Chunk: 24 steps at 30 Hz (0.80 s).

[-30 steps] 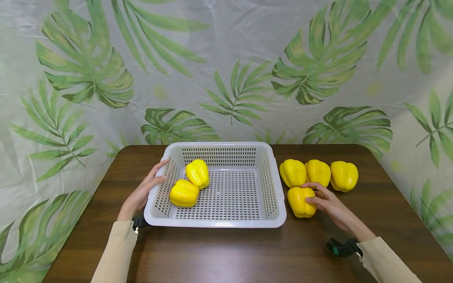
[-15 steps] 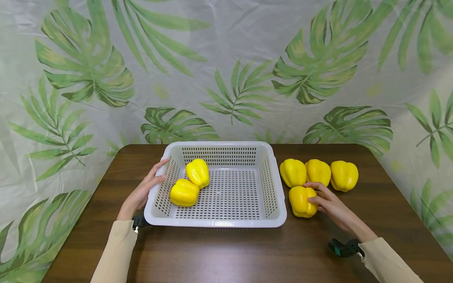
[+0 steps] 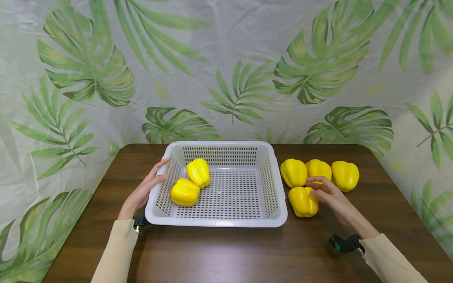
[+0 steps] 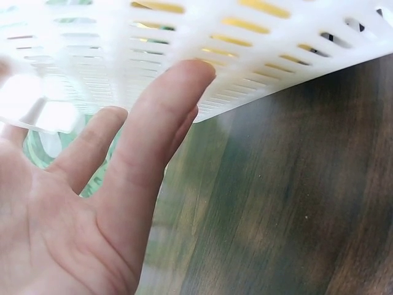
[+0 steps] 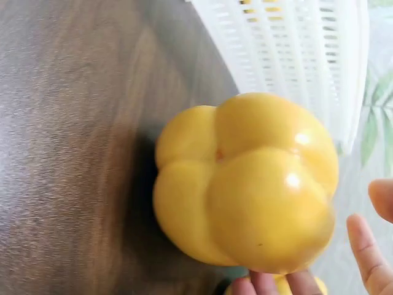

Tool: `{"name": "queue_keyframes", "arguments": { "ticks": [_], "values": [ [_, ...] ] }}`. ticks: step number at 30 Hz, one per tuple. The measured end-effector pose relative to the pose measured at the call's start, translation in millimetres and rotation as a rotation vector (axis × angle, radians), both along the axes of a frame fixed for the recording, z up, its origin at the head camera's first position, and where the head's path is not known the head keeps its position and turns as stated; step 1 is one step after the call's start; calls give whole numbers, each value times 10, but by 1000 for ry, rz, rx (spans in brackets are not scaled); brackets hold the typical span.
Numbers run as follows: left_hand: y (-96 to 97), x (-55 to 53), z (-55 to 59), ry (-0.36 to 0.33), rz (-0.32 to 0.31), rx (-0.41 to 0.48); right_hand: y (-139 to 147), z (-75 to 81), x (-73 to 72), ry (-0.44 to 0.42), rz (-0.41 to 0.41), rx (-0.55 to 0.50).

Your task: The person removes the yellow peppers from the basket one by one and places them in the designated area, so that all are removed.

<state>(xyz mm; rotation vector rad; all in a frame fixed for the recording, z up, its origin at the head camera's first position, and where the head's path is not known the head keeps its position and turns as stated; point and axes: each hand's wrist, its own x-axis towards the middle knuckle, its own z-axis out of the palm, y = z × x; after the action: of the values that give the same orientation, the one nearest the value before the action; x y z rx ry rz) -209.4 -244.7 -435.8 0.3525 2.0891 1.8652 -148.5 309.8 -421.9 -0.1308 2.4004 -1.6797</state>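
My left hand [image 3: 141, 192] lies against the left side of a white plastic basket [image 3: 216, 223], its extended thumb and fingers touching the outer wall [image 4: 110, 37]. Two yellow bell peppers [image 3: 185, 192] rest inside, toward the basket's left. To the right of the basket, another yellow bell pepper [image 3: 302, 202] stands on the table, its lobed end facing the right wrist camera. My right hand [image 3: 332, 200] is beside and above that pepper with fingers spread. In the right wrist view the thumb [image 5: 382, 200] and index finger are apart from it, while other fingertips are partly hidden behind it.
Behind the near pepper, three more yellow bell peppers [image 3: 319, 171] form a row along the right of the basket. All stand on a dark brown wooden table [image 3: 219, 255]. A leaf-patterned cloth [image 3: 226, 70] hangs behind its far edge.
My right thumb and fingers have loosened from the near pepper and lifted slightly. That pepper sits marginally farther right than a second ago. The left hand and basket have stayed in place.
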Motion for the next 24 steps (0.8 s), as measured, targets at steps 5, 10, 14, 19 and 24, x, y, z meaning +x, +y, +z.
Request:
{"name": "queue_keyframes", "arguments": {
  "ticks": [5, 10, 14, 19, 24],
  "values": [
    [3, 0, 2, -7, 10, -10, -30, 56, -45, 41, 0, -29],
    [5, -5, -6, -2, -1, 5, -85, 130, -108, 86, 11, -51],
    [6, -6, -12, -3, -2, 5, -151, 202, -163, 104, 28, -65],
    [3, -1, -6, -4, 13, -9, -258, 297, -213, 98, 47, -68],
    [3, 1, 2, -3, 9, -6, -369, 371, -261, 101, 69, -86]
  ]
}}
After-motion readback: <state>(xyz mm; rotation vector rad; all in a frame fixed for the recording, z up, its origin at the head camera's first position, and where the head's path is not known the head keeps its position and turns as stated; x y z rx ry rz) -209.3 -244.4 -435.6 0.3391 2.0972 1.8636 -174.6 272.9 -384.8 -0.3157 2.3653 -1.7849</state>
